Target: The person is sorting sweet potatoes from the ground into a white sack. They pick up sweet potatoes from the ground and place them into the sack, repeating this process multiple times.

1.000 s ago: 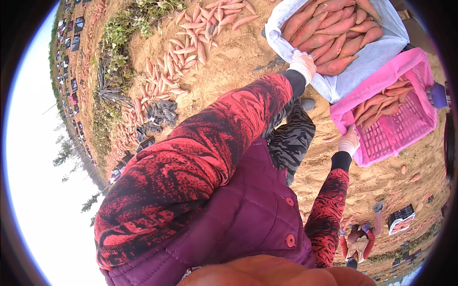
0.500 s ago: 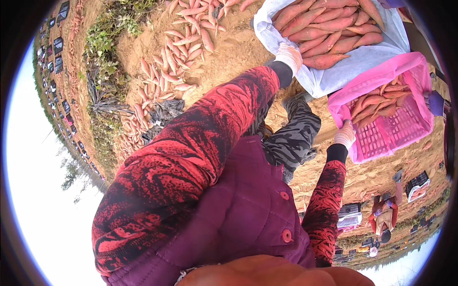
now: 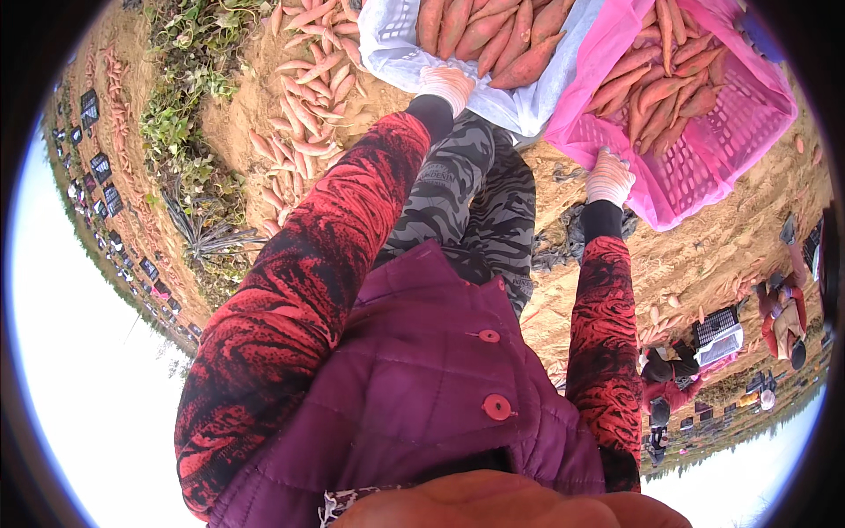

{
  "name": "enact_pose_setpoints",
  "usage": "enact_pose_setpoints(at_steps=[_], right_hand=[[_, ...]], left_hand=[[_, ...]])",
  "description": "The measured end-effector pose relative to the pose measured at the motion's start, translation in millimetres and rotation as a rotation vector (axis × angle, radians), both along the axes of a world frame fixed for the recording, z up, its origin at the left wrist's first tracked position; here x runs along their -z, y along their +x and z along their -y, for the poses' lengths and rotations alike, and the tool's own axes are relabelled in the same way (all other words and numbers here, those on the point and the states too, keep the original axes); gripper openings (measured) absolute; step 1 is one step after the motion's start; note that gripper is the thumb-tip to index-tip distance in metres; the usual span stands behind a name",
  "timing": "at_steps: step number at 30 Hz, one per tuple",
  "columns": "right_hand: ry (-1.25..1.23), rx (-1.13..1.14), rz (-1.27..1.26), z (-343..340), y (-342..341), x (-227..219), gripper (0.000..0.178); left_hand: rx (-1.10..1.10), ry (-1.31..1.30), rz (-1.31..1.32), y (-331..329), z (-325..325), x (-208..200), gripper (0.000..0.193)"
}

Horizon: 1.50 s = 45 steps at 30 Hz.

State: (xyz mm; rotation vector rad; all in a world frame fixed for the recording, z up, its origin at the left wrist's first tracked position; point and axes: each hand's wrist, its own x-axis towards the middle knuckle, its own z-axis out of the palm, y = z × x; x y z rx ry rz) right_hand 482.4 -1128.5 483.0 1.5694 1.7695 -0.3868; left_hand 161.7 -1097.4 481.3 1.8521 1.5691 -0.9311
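"What's the largest thing to mind here?"

"The ground: loose, sandy soil point(image 3: 695, 238), uneven, so firm footing probably matters most. A long heap of sweet potatoes point(image 3: 308, 123) lies on it, left of the legs, and stepping there would likely bruise some."

"And the 2 containers?"

"The white-lined crate point(image 3: 387, 48) is ahead, partly cut off by the upper edge of the view. Just to its right, the pink-lined crate point(image 3: 713, 167) is tilted in view, with bare basket wall showing on its right side. I'd judge an even pull on both rims best, so neither tips."

"How are the hands set?"

"Both wear pale gloves. The left hand point(image 3: 447, 85) is closed over the near rim of the white-lined crate, some fingers hidden. The right hand point(image 3: 609, 179) is closed on the near rim of the pink-lined crate, with liner bunched in the grip. I can't tell how tight either hold is. Gripping hard plastic as well as liner seems wise; thin film alone could tear."

"Anything smaller?"

"The loose tubers. 1 fat sweet potato point(image 3: 528, 62) rests close to the white liner's edge and could roll out. The slimmer roots point(image 3: 660, 106) in the pink-lined crate sit toward its left side, so its weight is probably lopsided."
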Motion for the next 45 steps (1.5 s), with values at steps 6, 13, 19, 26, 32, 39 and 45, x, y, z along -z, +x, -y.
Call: enact_pose_setpoints(at_steps=[6, 13, 19, 26, 32, 39, 45], right_hand=[[-0.018, 0.015, -0.023, 63.5, -40.0, 5.7, 0.03], [-0.045, 0.05, -0.07, 135.0, -76.1, 43.3, 0.029], [-0.208, 0.099, -0.123, 202.2, -126.5, 103.5, 0.027], [-0.249, 0.173, -0.081, 237.2, -121.2, 205.2, 0.035], [-0.214, 0.101, -0.223, 241.0, -135.2, 239.5, 0.037], [-0.185, 0.099, -0.23, 240.0, -131.9, 239.4, 0.041], [-0.201, 0.086, -0.202, 239.5, -134.5, 239.9, 0.041]], left_hand=[[-0.07, -0.041, 0.0, -28.0, 62.1, 22.5, 0.031], [0.008, -0.083, -0.033, -92.6, 125.2, 61.6, 0.034], [0.089, -0.279, -0.178, -128.3, 163.1, 109.6, 0.034], [0.233, -0.353, -0.192, -144.3, 180.0, 194.4, 0.035], [0.119, -0.147, -0.175, -132.1, 208.4, 206.2, 0.033], [-0.084, 0.003, 0.455, -44.0, 353.7, 61.2, 0.026], [-0.103, -0.39, 0.225, -38.2, 430.6, 48.8, 0.025]])
